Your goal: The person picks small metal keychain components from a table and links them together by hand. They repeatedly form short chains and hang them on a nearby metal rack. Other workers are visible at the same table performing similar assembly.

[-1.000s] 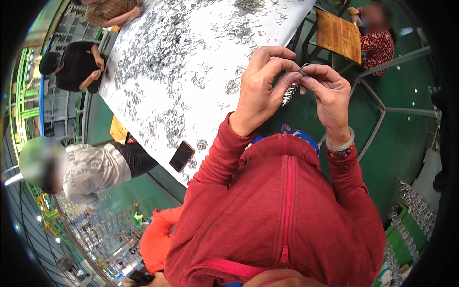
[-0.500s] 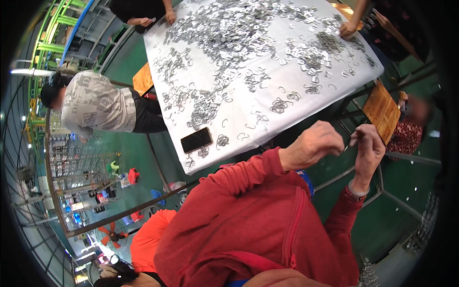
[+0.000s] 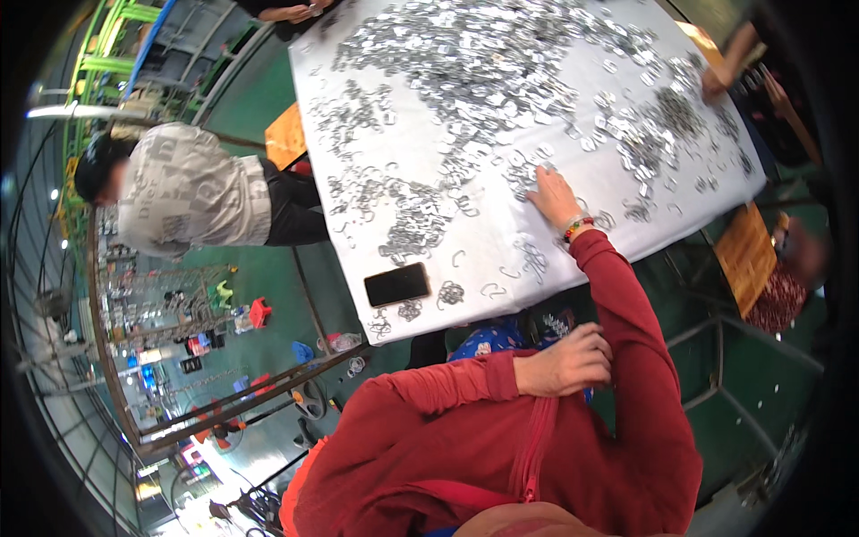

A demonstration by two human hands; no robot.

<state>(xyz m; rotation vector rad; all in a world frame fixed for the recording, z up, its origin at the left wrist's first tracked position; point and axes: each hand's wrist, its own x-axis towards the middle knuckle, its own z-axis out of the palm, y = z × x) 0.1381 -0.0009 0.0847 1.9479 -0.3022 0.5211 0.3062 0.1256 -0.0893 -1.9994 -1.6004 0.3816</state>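
Note:
A white-covered table [image 3: 483,259] carries a broad spread of small silver, link-shaped metal pieces [image 3: 465,80]. My right hand [image 3: 557,199], with a beaded bracelet at the wrist, reaches over the table. Its fingers are stretched out, and the tips touch the edge of a small cluster of metal pieces [image 3: 517,172]. My left hand [image 3: 565,362] is held close to my body, in front of the table's near edge. Its fingers are curled closed; what they hold, if anything, is hidden. Thin bent wire hooks [image 3: 494,291] lie loose on the near part of the cloth.
A black phone [image 3: 397,285] lies at the table's near left corner. A person in a patterned shirt [image 3: 192,192] stands at the left. Other people's hands [image 3: 300,12] work at the far left and far right [image 3: 714,85]. Wooden stools [image 3: 747,259] stand beside the table.
My hands were raised close together in front of the table. The right has moved forward and left onto the metal pieces; the left has dropped back toward my body. The view has shifted slightly.

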